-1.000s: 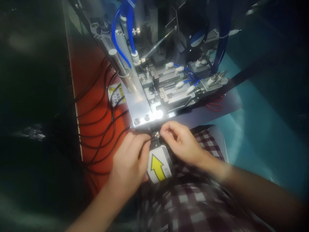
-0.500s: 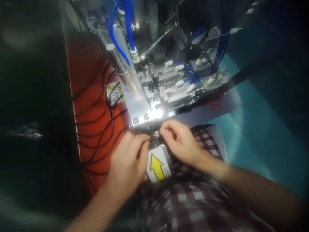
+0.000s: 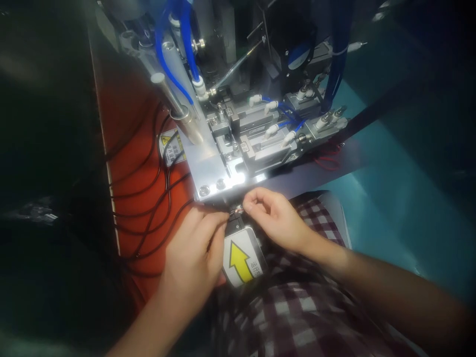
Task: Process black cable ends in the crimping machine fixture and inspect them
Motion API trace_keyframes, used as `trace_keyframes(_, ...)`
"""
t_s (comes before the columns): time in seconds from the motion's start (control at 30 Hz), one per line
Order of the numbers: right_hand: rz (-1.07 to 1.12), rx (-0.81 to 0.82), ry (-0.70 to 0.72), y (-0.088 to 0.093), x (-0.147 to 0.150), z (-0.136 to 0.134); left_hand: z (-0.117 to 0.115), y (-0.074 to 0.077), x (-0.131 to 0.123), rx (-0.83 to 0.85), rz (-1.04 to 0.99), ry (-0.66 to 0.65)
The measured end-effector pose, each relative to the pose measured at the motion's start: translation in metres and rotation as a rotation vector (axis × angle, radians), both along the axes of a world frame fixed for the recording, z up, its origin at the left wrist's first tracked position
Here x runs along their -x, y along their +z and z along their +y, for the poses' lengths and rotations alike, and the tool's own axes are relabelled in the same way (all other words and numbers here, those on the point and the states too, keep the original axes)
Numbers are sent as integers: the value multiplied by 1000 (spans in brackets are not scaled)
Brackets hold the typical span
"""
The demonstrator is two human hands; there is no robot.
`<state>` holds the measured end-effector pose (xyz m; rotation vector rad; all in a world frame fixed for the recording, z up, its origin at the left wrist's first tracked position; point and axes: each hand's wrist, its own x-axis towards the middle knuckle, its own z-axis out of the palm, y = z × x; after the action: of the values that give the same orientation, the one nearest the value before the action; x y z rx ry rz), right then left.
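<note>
A tiny shiny part lies between my fingertips, at the front edge of a metal machine; its kind is too small to make out. My left hand pinches at its left side, thumb and forefinger together. From the right, my right hand is closed in a pinch against the other side. Just in front of them sits a white plate with a yellow arrow. Behind my fingers is the machine's bright metal block with bolts. What exactly each fingertip grips is hidden.
Small air cylinders with white fittings and blue tubes stand behind the block. Black cables cross the orange surface on the left, near a warning label. A checkered cloth covers my lap.
The view has shifted slightly, so the machine appears a little further left. Both hands keep their pinch at the same small part, with hardly any visible movement.
</note>
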<state>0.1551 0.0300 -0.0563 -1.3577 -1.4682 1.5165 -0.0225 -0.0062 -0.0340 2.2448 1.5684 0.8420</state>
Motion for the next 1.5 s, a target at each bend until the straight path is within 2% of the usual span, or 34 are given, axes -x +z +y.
trace_keyframes(0.13, 101, 186, 6, 5, 0, 6, 0, 1, 0, -14, -1, -3)
trace_keyframes(0.23, 133, 242, 14, 8, 0, 10, 0, 0, 1, -22, 0, -5)
trace_keyframes(0.5, 164, 168, 39, -1, -2, 8, 0, -2, 1, -33, 1, -11)
trace_keyframes(0.67, 144, 118, 33, -1, -2, 6, 0, -1, 1, -28, 0, -15)
trace_keyframes(1.27, 46, 92, 13, -4, -2, 2, 0, -1, 1, -16, 1, -15)
trace_keyframes(1.37, -7, 154, -11, 2, 1, 4, 0, -2, 1, -16, 13, -12)
trace_keyframes(1.5, 24, 419, 43, 13, 1, 13, 0, -2, 1, -26, 31, -8)
